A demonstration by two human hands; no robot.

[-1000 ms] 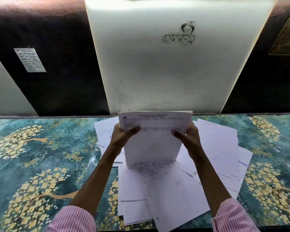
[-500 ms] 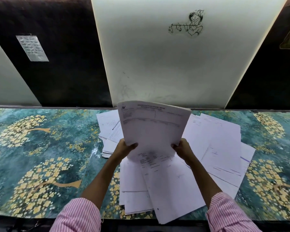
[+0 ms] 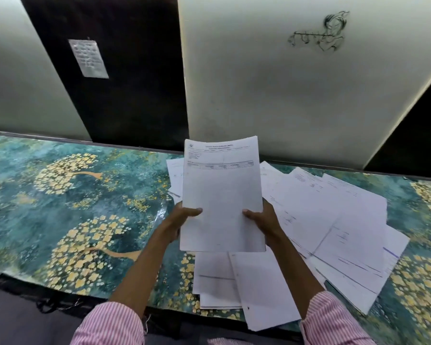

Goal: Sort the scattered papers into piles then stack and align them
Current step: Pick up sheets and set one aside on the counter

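Stack (image 3: 222, 195): fingers (image 3: 194, 210) of your left hand (image 3: 179, 221) and right hand (image 3: 265, 221) pinch its lower sides; loose papers (image 3: 334, 220) lie beneath it.

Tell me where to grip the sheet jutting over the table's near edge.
Probably the sheet's jutting corner, from the near side, thumb on top and fingers beneath: it hangs past the table edge, while the rest lies flat on other sheets.

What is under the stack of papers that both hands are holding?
Loose sheets lie below the held stack, spread on the floral table cover. The left hand and right hand grip its sides. What the stack covers cannot be seen.
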